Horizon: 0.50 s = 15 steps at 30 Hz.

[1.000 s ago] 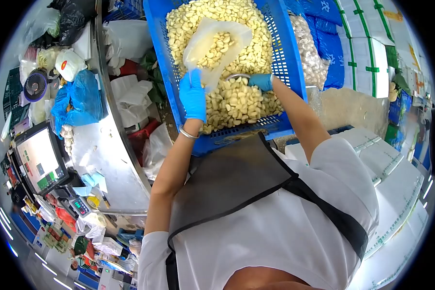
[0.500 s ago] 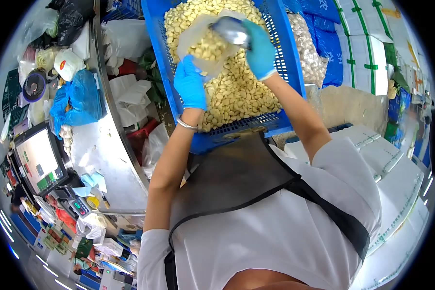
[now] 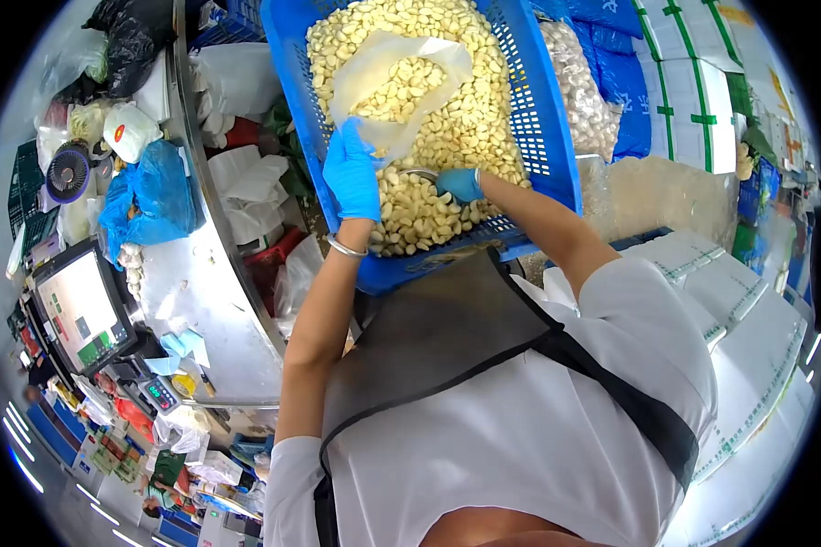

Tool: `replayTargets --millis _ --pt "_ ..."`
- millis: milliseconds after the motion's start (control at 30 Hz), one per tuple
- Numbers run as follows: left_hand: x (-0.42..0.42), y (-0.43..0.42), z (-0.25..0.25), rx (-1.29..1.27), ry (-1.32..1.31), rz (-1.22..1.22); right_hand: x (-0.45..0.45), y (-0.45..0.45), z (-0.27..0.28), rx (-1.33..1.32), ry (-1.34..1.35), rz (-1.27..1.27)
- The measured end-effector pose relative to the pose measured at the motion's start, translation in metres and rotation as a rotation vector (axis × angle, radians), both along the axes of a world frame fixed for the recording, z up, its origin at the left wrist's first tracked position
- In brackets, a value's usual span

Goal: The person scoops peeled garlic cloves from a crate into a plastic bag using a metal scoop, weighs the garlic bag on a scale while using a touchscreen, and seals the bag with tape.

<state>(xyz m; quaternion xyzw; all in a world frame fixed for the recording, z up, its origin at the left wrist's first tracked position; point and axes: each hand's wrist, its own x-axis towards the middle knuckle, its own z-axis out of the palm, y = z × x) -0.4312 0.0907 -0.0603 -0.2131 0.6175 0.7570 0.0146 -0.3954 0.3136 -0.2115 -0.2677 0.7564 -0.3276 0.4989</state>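
Peeled garlic cloves (image 3: 470,128) fill a blue plastic crate (image 3: 555,150) in front of me. My left hand (image 3: 351,178), in a blue glove, grips the near edge of a clear plastic bag (image 3: 449,62). The bag gapes over the crate with some cloves inside. My right hand (image 3: 460,185), also gloved, is low among the cloves at the near part of the crate. It is closed on a metal scoop (image 3: 420,172); only the rim shows, the rest being hidden by cloves and the hand.
To the left runs a metal counter (image 3: 214,314) with a touchscreen (image 3: 80,305), a small fan (image 3: 67,173) and a blue plastic bag (image 3: 160,191). A bag of whole garlic bulbs (image 3: 582,91) and stacked white boxes (image 3: 693,91) stand right; more white boxes (image 3: 748,356) lie nearer.
My right hand has come down from the bag's mouth into the near cloves, taking the scoop along. The bag now lies wider in view, still in my left hand.
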Motion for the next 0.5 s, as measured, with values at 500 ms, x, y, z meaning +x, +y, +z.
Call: replayTargets --millis 500 --pt "-0.007 0.023 0.018 0.062 -0.050 -0.008 -0.109 -0.028 0.158 0.285 0.777 -0.907"
